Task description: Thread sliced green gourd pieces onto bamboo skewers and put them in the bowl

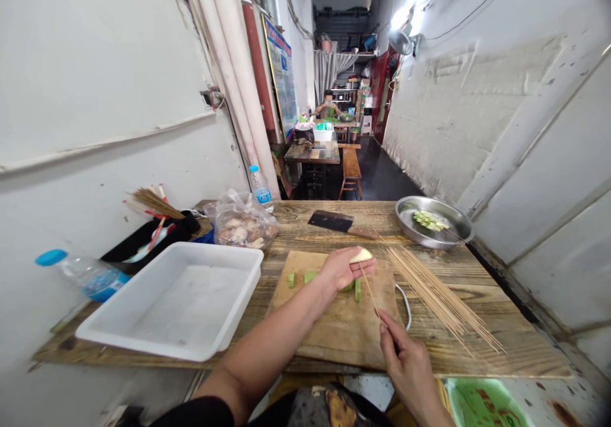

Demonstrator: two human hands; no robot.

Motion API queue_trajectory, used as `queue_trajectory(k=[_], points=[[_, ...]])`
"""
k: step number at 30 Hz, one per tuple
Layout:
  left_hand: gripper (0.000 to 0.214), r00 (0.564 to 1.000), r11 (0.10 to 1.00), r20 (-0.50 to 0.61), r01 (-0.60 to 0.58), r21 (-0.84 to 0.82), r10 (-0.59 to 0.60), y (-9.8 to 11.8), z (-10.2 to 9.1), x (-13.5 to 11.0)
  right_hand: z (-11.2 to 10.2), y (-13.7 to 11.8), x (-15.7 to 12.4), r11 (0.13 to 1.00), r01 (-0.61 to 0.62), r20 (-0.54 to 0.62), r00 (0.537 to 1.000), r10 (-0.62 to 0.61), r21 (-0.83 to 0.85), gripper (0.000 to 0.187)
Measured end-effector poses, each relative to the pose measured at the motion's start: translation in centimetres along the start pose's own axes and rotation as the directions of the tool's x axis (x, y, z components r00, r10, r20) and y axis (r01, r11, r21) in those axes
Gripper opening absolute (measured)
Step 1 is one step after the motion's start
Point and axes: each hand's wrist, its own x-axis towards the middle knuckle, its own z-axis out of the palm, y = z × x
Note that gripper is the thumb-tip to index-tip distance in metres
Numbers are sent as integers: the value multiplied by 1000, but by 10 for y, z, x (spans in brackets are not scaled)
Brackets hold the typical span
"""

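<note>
Above the wooden cutting board, my left hand holds a pale green-white vegetable piece between thumb and fingers. My right hand pinches a thin bamboo skewer near its lower end. The skewer's far tip meets the underside of the piece; whether it has gone in I cannot tell. Several cut green pieces lie on the board, partly hidden behind my left hand and wrist. A bundle of loose skewers lies to the right of the board.
A cleaver lies beyond the board. At right rear is a steel bowl with skewered green pieces. Left stand a white tray, a bag of mushrooms and water bottles. A person sits far back.
</note>
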Motion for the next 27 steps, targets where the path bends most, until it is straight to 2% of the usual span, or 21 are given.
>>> queue_trajectory(k=[16,21,27], points=[[11,1000,1000,2,0,-12,0,-2,0,1,-1,-7,0,1000,15,-43,999,-15,-6,36],[6,1000,1000,19,-11,-4,11,-3,0,1,2,-3,0,1000,15,-48,999,-15,11,35],[10,1000,1000,28,4,-17,-4,-2,2,0,5,2,1,999,9,-54,999,-7,36,33]])
